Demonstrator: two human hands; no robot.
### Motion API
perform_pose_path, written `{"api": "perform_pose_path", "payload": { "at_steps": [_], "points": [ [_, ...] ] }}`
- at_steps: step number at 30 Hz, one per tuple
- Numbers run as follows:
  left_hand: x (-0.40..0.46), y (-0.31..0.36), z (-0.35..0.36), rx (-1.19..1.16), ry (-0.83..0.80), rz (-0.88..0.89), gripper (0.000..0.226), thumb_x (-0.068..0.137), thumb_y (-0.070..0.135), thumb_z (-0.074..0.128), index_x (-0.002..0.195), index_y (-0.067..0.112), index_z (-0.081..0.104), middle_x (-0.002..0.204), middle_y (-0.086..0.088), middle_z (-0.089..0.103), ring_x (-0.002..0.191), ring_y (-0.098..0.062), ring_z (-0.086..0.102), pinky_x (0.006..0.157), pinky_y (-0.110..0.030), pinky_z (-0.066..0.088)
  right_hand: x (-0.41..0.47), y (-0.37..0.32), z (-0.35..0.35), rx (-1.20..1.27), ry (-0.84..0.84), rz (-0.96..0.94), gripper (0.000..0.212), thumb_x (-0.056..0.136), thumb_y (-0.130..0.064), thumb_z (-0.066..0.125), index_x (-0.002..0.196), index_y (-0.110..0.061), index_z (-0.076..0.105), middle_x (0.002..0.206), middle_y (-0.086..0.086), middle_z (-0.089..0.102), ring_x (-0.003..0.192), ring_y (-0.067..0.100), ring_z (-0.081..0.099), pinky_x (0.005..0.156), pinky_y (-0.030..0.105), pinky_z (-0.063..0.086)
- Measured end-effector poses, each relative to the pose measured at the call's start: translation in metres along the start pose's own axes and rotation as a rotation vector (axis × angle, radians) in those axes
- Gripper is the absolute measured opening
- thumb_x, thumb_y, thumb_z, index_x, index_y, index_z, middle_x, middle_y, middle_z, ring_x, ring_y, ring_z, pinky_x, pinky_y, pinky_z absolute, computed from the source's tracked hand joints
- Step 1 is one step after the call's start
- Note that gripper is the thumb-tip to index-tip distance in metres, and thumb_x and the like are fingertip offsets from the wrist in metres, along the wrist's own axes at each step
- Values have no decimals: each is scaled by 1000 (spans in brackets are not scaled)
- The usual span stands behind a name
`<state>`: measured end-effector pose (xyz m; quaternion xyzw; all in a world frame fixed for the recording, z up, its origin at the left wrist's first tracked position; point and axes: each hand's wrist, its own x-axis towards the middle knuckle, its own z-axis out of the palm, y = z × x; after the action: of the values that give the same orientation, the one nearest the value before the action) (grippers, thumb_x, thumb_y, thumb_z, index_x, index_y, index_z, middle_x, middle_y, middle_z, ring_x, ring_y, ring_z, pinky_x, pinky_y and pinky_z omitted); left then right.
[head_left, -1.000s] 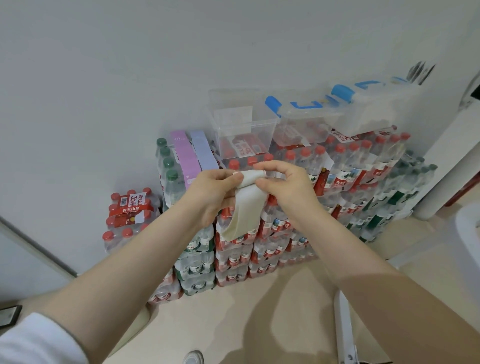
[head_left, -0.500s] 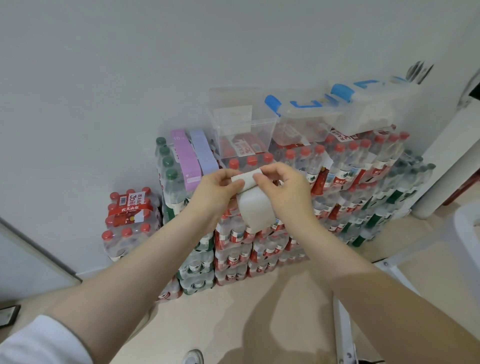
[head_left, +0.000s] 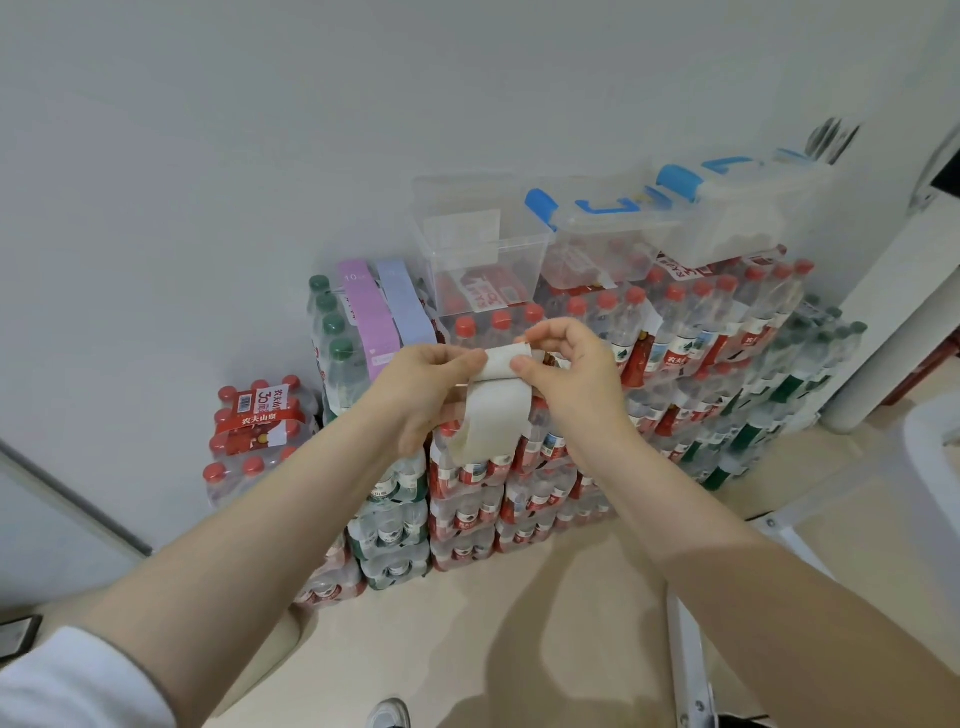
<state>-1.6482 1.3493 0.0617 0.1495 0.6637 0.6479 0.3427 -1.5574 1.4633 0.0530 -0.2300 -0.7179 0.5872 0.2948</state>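
A pale cream strip of soft material (head_left: 493, 410) hangs between my two raised hands in front of stacked bottle packs. My left hand (head_left: 421, 387) pinches its upper left end with thumb and fingers. My right hand (head_left: 569, 371) pinches the folded or rolled upper end from the right. The free lower part droops and curls below my hands.
Shrink-wrapped packs of red-capped and green-capped water bottles (head_left: 519, 499) are stacked against a white wall. Clear plastic bins (head_left: 483, 249) with blue handles sit on top. A smaller pack (head_left: 257, 421) stands at the left. A white frame (head_left: 691, 670) and a shoe (head_left: 389, 714) are on the beige floor.
The hanging part of the strip has become shorter and wider as my hands worked its top end; both hands stayed at about the same height.
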Motion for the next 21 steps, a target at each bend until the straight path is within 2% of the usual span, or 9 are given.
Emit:
{"api": "perform_pose_path", "payload": {
  "at_steps": [3, 6, 8, 10, 13, 15, 19, 21],
  "points": [
    [1, 1, -1, -52, 17, 41, 7, 89, 4, 55, 92, 5, 62, 86, -10, 66, 73, -19, 64, 69, -28, 56, -2, 3, 1, 23, -17, 0, 22, 80, -12, 67, 92, -29, 59, 101, -12, 61, 101, 13, 60, 88, 45, 52],
    [0, 2, 0, -105, 9, 94, 15, 85, -4, 56, 96, 5, 61, 87, -8, 65, 75, -19, 64, 66, -24, 57, -1, 0, 1, 117, -91, 167, 15, 86, -26, 63, 100, -23, 61, 108, 3, 66, 97, 20, 65, 81, 38, 57],
    [-2, 1, 2, -86, -4, 116, 16, 84, -6, 57, 94, 6, 61, 88, -9, 64, 75, -20, 64, 67, -25, 57, -1, -3, -1, 121, -139, 213, 5, 89, -21, 59, 92, -19, 63, 99, 8, 68, 87, 22, 68, 67, 30, 59],
    [-4, 1, 2, -88, -9, 128, 18, 83, -9, 57, 92, 7, 61, 91, -11, 63, 75, -21, 64, 66, -24, 58, 0, -4, -3, 116, -150, 182, 8, 88, -12, 59, 87, -18, 64, 93, 8, 68, 83, 21, 67, 66, 26, 58],
    [-4, 2, 2, -60, -27, 94, 24, 82, -9, 57, 101, 5, 59, 96, -12, 63, 79, -22, 65, 69, -27, 58, 1, -2, -6, 89, -132, 125, 15, 85, -7, 63, 89, -22, 66, 101, 9, 67, 94, 24, 66, 82, 37, 56],
    [-4, 3, 1, -13, -43, 25, 29, 82, -3, 61, 109, 5, 56, 98, -12, 64, 80, -21, 66, 71, -30, 58, 1, 0, -7, 55, -121, 103, 21, 82, -7, 65, 84, -28, 66, 99, 0, 66, 99, 25, 63, 89, 44, 52],
    [-5, 4, -1, 10, -72, -61, 16, 89, 20, 57, 99, 7, 61, 89, -8, 68, 75, -21, 66, 72, -33, 56, -1, 1, -8, 22, -130, 83, 27, 78, -4, 68, 78, -31, 67, 95, -7, 63, 100, 24, 62, 89, 46, 52],
    [-4, 2, -1, -8, -45, -63, 14, 91, 17, 55, 97, 6, 60, 88, -8, 66, 74, -19, 64, 70, -30, 56, -4, 0, -7, 24, -135, 76, 28, 79, -3, 67, 78, -30, 67, 95, -6, 64, 97, 23, 62, 88, 43, 53]
  ]
}}
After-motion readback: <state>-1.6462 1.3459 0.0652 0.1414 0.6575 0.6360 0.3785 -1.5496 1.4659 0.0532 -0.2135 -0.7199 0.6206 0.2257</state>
